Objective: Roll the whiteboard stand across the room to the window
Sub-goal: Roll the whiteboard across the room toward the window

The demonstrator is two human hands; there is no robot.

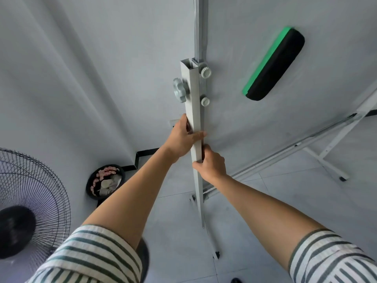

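The whiteboard stand's grey upright post (193, 94) rises right in front of me, with three knobs near its top. My left hand (183, 139) wraps the post from the left. Just below it, my right hand (212, 164) grips the same post from the right. The white board face (265, 48) stretches off to the right, with a green and black eraser (273, 64) stuck on it. The stand's foot with a black caster (216, 254) rests on the tiled floor below my hands. A second white leg (326, 158) stands at the far right.
A black pedestal fan (30, 203) stands close at the lower left. A round black bin (105, 181) with rubbish sits against the grey wall behind my left arm. Grey floor tiles (255, 211) spread to the right under the stand.
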